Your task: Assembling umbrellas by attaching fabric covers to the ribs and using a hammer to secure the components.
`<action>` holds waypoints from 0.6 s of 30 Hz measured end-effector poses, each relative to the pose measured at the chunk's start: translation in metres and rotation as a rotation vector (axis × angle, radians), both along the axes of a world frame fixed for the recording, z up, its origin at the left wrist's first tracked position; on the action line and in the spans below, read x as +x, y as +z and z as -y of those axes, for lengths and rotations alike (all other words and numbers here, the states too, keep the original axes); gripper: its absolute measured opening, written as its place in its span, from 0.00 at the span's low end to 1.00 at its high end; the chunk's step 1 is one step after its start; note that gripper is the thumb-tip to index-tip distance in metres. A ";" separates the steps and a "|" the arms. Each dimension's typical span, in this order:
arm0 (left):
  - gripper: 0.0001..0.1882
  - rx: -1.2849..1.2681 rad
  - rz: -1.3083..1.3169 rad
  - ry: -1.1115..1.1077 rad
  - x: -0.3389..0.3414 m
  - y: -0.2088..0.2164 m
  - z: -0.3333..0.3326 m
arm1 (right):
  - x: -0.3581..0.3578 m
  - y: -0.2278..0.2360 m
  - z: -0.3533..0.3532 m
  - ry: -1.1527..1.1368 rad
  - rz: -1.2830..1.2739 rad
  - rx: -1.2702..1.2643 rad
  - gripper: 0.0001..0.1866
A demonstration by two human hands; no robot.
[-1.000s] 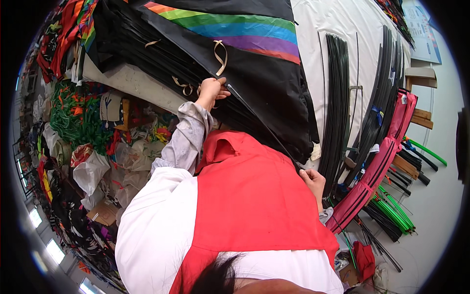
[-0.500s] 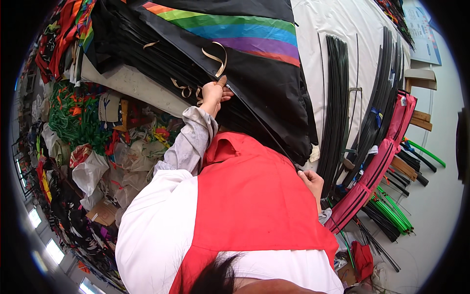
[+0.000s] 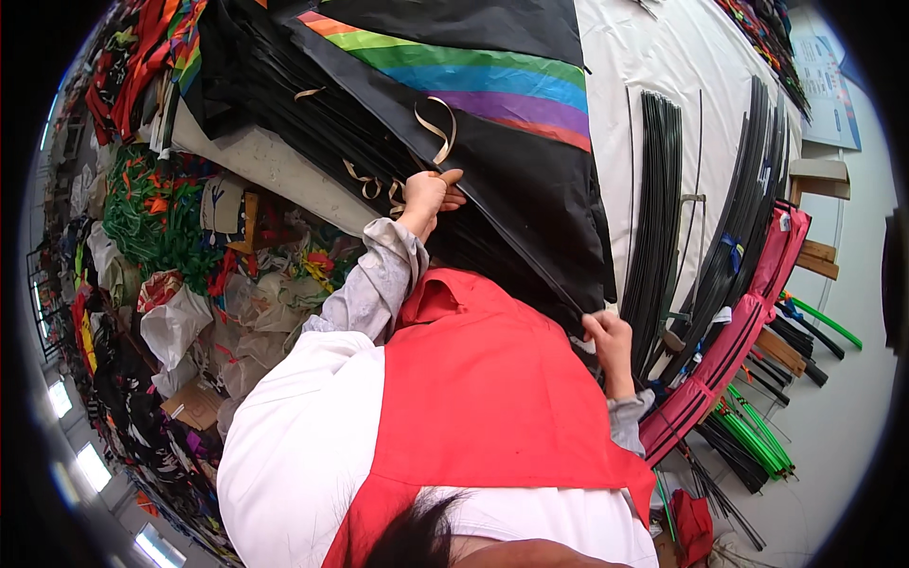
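Note:
A large black fabric panel [image 3: 530, 180] with a band of rainbow stripes [image 3: 473, 80] spreads before me, shaped like a kite sail. My left hand [image 3: 431, 201] pinches its slanting lower edge, with a brownish cover on one fingertip. From there a thin black rod [image 3: 530, 257] runs down along the edge to my right hand [image 3: 611, 343]. That hand is closed round the rod's lower end by the fabric's corner, its exact grip partly hidden. Tan ribbon loops [image 3: 437, 130] hang beside my left hand. Folded black fabric [image 3: 312, 123] lies in layers to the left.
On the white-covered table [image 3: 606, 57], bundled black rods [image 3: 658, 218] lie to the right. Beyond them is a long pink bag [image 3: 720, 350], with green poles [image 3: 753, 431] past it. Plastic bags [image 3: 180, 322] and a green tangled heap [image 3: 151, 208] fill the left.
My right hand has risen a little along the slanting edge and shows more fully. My left hand keeps its pinch. The rod's pale tip, earlier visible by my left hand, no longer shows plainly.

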State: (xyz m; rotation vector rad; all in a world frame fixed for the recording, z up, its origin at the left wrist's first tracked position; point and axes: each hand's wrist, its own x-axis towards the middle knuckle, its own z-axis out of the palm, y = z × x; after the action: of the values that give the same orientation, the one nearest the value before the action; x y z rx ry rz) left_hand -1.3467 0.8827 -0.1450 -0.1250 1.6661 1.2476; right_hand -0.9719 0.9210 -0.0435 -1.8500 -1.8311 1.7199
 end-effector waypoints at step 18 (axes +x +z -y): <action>0.10 0.181 -0.186 -0.056 0.022 0.049 -0.126 | -0.117 -0.084 -0.125 -0.339 -0.151 0.508 0.24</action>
State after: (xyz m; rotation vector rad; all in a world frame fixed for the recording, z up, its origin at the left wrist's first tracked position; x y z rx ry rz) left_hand -1.3246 1.0089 -0.0961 0.1506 1.6914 1.3947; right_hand -1.0887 1.0458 -0.1276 -1.6451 -1.5869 1.1177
